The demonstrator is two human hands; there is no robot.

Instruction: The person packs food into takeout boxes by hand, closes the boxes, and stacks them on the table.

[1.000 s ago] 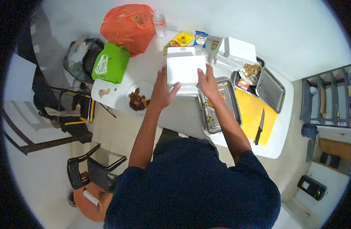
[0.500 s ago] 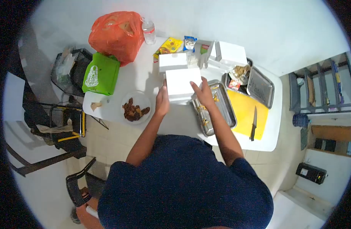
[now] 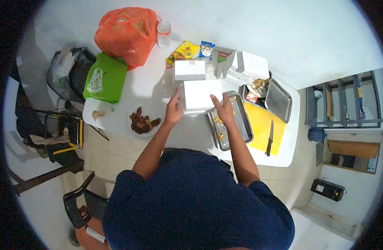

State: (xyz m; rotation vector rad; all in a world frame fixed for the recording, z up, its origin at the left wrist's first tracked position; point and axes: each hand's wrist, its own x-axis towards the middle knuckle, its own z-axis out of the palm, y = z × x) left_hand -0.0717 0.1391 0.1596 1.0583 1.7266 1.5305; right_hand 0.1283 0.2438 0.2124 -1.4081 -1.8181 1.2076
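- White box [image 3: 202,93]: between both hands, above or on the worktop [image 3: 145,85] (contact unclear), before a second box [image 3: 190,70].
- Left hand [image 3: 173,111], right hand [image 3: 225,111]: pressed against opposite sides; right thumb on top.
- Risks: hard squeezing could buckle thin walls; rightward drift could knock the metal tray [image 3: 246,121].

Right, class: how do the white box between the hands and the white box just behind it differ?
The held box is gripped by the left hand and right hand; neither touches the rear box. The held box looks larger in the view; the rear box looks smaller and is partly hidden behind it. Both are white, with tops that look closed.
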